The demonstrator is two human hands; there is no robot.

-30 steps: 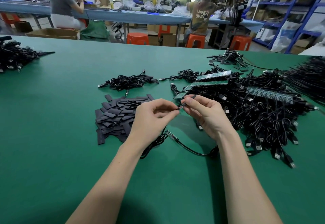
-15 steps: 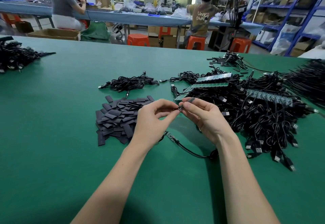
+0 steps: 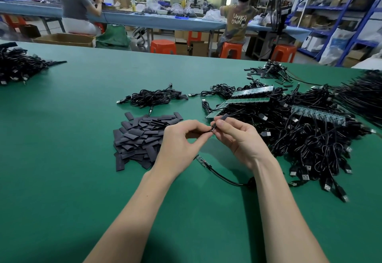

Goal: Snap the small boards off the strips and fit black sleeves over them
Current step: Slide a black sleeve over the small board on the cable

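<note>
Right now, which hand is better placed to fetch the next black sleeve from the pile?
Left. The left hand is right beside the sleeve pile; the right hand sits farther away, toward the cables.

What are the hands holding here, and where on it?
Both hands, left and right, pinch one thin black cable at its near end between fingertips; what's being fitted there is too small to tell.

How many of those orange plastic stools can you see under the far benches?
4 orange stools: one empty, one under the person in the yellow shirt, one further right, one partly hidden behind. More may be hidden.
</note>
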